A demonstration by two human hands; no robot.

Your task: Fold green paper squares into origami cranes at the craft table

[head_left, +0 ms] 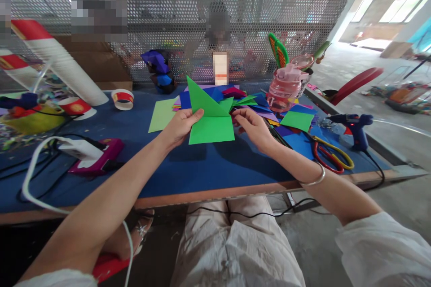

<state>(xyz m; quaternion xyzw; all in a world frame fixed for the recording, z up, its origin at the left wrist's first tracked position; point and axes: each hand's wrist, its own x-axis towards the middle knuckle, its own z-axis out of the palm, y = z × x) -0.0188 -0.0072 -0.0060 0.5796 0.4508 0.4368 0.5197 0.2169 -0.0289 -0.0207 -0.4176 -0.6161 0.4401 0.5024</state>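
Holding a green paper sheet (211, 128) up over the blue tabletop (188, 170), both my hands on it. My left hand (182, 126) pinches the sheet's left edge, thumb on top and fingers curled under, closed firmly on the paper where a folded triangular flap (200, 98) rises to a sharp point aimed up and away from me. My right hand (251, 124) sits at the sheet's right edge, fingertips pressed together on the corner near the top; grip looks light, and whether the paper is truly nipped there or only touched I cannot tell for certain. The sheet lies between the hands, roughly centred ahead of me, its lower part flat and nearly square, long fold line running from lower left up toward the point. Left hand is the nearer one to the flap and its crease; right hand is nearer the free corner. Just beyond the sheet, a loose spread of coloured paper (256, 103) in blue, purple, green and pink lies on the table, touching or overlapping. Right of that, a pink jar (282, 94) stuffed with something pale. Scissors (332, 154) with red and yellow handles lie near my right forearm, and a blue glue gun (353, 128) stands beside them, cord trailing off the edge. Left side: a purple device (97, 157) with white and black cables, a roll of tape (122, 98), stacked paper cups (63, 65). A mesh screen (168, 18) closes off the far side; a person sits behind it, blurred.
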